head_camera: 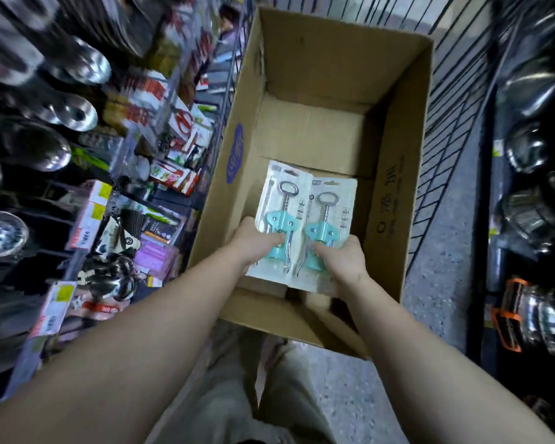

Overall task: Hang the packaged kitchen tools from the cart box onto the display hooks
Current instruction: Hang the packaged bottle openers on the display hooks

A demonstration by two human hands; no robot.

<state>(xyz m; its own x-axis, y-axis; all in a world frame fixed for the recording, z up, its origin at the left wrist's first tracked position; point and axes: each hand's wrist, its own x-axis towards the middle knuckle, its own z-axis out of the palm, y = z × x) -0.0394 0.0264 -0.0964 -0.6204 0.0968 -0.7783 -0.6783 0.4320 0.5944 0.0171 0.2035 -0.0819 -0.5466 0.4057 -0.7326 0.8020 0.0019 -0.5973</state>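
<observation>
Low in the cardboard box (394,200), centre frame, each hand, left hand (253,241) and right hand (343,257), gripped one carded corkscrew, left pack (281,200) and right pack (329,216), by its bottom edge, probably leaving the hang holes free for the hooks.

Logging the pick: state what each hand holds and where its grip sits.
Left hand grips the left corkscrew pack at its lower end; right hand grips the right corkscrew pack likewise, over the cardboard box.

A shop, housewares aisle: shiny stainless-steel pots & bowls (74,113) stacked on the left shelves w/ yellow price tags (100,190), red-and-white carded kitchen gadgets (183,123) on hanging racks, more polished steel cookware (532,216) at right, black wire cart (446,123) w/ brown cardboard stock box (398,174).
</observation>
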